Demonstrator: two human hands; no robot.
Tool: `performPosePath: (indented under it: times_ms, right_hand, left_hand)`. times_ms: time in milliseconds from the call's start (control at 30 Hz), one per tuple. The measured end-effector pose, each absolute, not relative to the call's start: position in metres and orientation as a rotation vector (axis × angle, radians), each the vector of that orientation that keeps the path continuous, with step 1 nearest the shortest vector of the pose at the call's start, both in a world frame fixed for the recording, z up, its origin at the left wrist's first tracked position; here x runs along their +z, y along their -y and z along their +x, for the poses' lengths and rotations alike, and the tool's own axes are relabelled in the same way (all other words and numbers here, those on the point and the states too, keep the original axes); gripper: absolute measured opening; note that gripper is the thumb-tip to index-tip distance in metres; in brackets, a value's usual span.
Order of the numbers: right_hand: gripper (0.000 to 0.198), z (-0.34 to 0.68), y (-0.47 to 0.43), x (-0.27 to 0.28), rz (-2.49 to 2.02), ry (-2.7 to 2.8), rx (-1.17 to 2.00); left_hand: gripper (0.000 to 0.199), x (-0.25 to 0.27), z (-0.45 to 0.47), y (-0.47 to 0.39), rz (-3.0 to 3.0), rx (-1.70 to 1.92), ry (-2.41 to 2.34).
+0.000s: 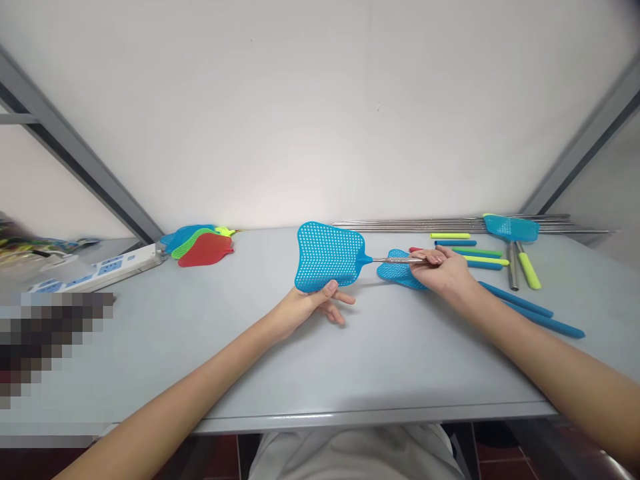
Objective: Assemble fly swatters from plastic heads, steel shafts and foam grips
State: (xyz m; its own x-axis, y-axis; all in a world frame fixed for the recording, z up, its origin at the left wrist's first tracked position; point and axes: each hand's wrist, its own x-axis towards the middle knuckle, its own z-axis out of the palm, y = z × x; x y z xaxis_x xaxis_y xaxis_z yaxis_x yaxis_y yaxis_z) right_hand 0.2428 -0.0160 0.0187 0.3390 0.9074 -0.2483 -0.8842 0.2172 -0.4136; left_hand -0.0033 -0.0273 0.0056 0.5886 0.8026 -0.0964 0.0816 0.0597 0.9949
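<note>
My left hand holds the blue mesh head; my right hand grips its metal rod. Align both straight.

Blue grid mesh on the swatter head, mid-frame, with a silver rod! Red head at left, lime-yellow grip at right, grey table below.

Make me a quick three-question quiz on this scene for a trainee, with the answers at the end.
1. Which holds the metal rod: the left grip or the right grip?
2. True or false: the red head lies to the right of both grips.
3. The mesh head on the held rod is: A yellow, B blue, C green.

Key:
1. Right grip.
2. False; it lies left of both, near the power strip.
3. B.
</note>
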Motion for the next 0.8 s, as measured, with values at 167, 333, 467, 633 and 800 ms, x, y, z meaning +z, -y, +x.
performPosePath:
  times_ms: [167, 333, 467, 633, 800]
  right_hand:
    - [0.028, 0.2432, 0.0150, 0.0201, -0.521, -0.178, 1.298]
    - [0.028, 0.2435, 0.0145, 0.0215, -0.515, -0.216, 1.309]
    - [0.028, 0.2432, 0.0146, 0.0214, -0.496, -0.232, 1.314]
    - [0.028, 0.2431, 0.0142, 0.0209, -0.501, -0.239, 1.312]
    - [0.028, 0.2431, 0.0136, 0.0205, -0.486, -0.274, 1.310]
  left_hand:
    - [0.035, 0.0062, -0.0030, 0.0275, 1.434, 0.640, -0.816]
    - [0.035, 0.0071, -0.0032, 0.0272, 1.432, 0.632, -0.823]
    - [0.036, 0.0079, -0.0031, 0.0271, 1.448, 0.611, -0.835]
    - [0.035, 0.0094, -0.0027, 0.0290, 1.455, 0.604, -0.856]
    - [0.036, 0.0099, -0.0021, 0.0294, 1.465, 0.597, -0.860]
